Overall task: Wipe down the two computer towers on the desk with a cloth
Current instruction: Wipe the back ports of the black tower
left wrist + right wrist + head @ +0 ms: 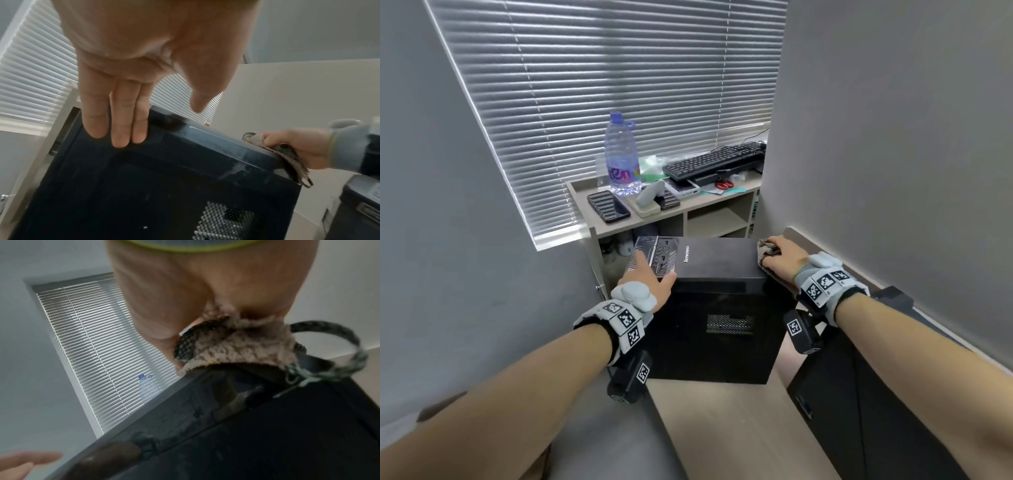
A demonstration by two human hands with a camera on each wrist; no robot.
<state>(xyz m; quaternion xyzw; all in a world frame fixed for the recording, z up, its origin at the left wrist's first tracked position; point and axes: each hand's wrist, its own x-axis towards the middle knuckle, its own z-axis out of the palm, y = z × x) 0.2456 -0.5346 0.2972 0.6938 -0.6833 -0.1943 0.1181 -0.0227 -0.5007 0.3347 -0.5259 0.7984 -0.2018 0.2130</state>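
Observation:
A black Lenovo computer tower (pixel 717 301) stands upright on the wooden desk (pixel 729 418). My left hand (pixel 650 274) lies flat with straight fingers (pixel 121 126) against the tower's top left edge, steadying it. My right hand (pixel 782 260) grips a grey-brown cloth (pixel 765 248) and presses it on the tower's top right corner; the cloth (pixel 242 347) drapes over the edge, and it also shows in the left wrist view as the cloth (pixel 287 154). A second black tower (pixel 866 404) stands at the near right, partly under my right forearm.
Behind the tower is a low shelf unit (pixel 671 219) with a large water bottle (pixel 620 157), a keyboard (pixel 714 161), a phone (pixel 607 206), scissors (pixel 723 185) and small items. Blinds (pixel 619 85) cover the window. A grey partition wall (pixel 893 137) runs along the right.

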